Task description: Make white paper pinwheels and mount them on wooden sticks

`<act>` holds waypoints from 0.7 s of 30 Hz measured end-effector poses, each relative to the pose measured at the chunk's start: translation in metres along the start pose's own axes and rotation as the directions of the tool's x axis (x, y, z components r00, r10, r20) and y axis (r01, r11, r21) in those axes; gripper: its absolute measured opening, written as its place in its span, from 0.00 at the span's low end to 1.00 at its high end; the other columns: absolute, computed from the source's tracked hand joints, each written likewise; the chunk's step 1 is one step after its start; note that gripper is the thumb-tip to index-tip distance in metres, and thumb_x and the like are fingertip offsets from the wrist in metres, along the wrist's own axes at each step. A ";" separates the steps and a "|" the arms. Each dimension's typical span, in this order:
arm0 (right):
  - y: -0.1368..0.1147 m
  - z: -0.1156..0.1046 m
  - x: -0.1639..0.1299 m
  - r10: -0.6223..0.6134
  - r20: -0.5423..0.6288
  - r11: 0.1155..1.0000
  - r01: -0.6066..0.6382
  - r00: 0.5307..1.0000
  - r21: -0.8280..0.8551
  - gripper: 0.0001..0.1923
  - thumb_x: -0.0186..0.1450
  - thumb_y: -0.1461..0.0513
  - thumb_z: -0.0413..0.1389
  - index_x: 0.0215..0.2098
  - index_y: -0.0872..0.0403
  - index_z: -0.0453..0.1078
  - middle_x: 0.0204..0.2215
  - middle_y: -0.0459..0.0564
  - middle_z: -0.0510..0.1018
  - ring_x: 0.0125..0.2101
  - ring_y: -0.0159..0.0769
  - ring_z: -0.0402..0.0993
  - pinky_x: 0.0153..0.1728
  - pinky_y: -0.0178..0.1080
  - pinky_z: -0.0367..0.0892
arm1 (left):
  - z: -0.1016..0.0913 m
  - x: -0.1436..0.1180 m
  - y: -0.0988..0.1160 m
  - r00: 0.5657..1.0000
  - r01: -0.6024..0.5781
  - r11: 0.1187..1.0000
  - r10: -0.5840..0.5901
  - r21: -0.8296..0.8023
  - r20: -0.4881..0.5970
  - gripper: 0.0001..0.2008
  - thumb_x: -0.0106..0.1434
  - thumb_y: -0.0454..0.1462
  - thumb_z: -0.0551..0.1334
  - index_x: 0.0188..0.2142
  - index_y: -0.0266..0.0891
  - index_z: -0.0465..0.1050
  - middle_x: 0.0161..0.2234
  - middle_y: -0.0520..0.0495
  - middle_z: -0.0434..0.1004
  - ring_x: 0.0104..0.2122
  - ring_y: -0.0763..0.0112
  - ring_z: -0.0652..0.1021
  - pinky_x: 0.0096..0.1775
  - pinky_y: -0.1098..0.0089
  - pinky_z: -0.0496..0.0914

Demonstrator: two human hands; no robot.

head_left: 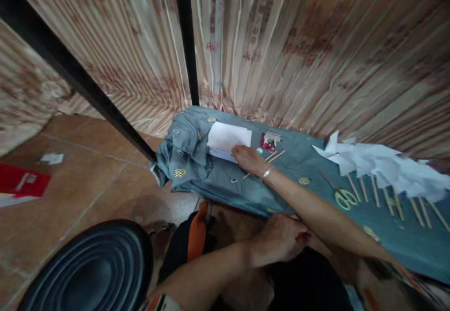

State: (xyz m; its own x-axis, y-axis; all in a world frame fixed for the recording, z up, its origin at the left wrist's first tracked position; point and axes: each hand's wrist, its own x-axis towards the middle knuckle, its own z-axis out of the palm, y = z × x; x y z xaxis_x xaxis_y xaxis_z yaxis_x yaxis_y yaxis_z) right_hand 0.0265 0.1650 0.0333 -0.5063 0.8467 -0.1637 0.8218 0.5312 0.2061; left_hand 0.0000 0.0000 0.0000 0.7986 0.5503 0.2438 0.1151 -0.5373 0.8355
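Right hand (248, 159) lay stretched out on the grey cloth (225, 184), fingers flat and together, tips touching the near edge of the white paper (228, 137); it gripped nothing that showed. Paper sat at 11 o'clock from that hand, just beyond the fingertips, long axis running roughly 9 to 3, slightly tilted. A paler sheet edge poked out under it on the near side. Bracelet (267, 173) on the right wrist.

Left hand (281, 238) rested low near the lap, at 5 o'clock from the paper and well apart from it, fingers curled in loosely; whether it held anything could not be told. Right hand was clearly the nearer one to the paper, left arm crossed under the right forearm.

Thin sticks (276, 156) lay just at 3 o'clock of the right hand, axis about 8 to 2, one passing under the wrist. Small red-and-white item (270, 141) sat at 1 o'clock of the hand, near the paper's right edge; blurred, kind unclear. Scissors (345, 198) lay at 4 o'clock, well apart. More sticks (390, 201) lined up past the scissors, partly under a heap of white scraps (386, 166) at 3 o'clock.

Curtain (281, 44) hung behind the cloth. Dark round tub (91, 269) at 7 o'clock on the tiled floor (87, 184), red card (21, 180) at 9 o'clock
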 end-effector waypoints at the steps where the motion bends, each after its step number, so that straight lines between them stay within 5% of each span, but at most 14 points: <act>1: -0.001 -0.001 0.000 0.003 -0.001 1.000 -0.003 1.000 -0.002 0.16 0.70 0.70 0.42 0.49 0.63 0.69 0.46 0.61 0.76 0.47 0.47 0.73 0.40 0.41 0.69 | 0.001 0.000 0.000 1.000 0.018 1.000 -0.018 0.014 -0.001 0.09 0.63 0.30 0.58 0.33 0.37 0.78 0.40 0.44 0.83 0.44 0.64 0.80 0.46 0.68 0.73; 13: -0.002 -0.009 -0.001 0.043 -0.051 0.999 -0.042 0.998 0.019 0.20 0.73 0.66 0.38 0.45 0.64 0.71 0.42 0.65 0.78 0.45 0.49 0.73 0.40 0.42 0.65 | -0.008 -0.001 0.007 0.998 0.056 0.998 -0.056 0.000 0.021 0.08 0.64 0.32 0.59 0.35 0.36 0.78 0.41 0.44 0.83 0.44 0.63 0.80 0.45 0.68 0.73; 21: -0.001 -0.009 0.001 0.076 -0.051 0.993 -0.071 0.996 0.098 0.17 0.73 0.58 0.46 0.43 0.59 0.74 0.40 0.60 0.81 0.44 0.44 0.76 0.37 0.38 0.62 | -0.005 -0.001 0.004 0.998 0.065 0.998 -0.065 -0.001 0.014 0.08 0.64 0.32 0.59 0.34 0.37 0.78 0.41 0.43 0.82 0.43 0.62 0.80 0.45 0.67 0.73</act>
State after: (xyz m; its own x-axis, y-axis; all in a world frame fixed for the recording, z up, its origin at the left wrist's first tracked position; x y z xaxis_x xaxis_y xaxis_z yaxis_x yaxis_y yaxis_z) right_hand 0.0227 0.1653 0.0420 -0.4545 0.8853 -0.0986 0.8774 0.4641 0.1220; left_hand -0.0031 0.0002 0.0052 0.7979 0.5748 0.1817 0.1664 -0.4998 0.8500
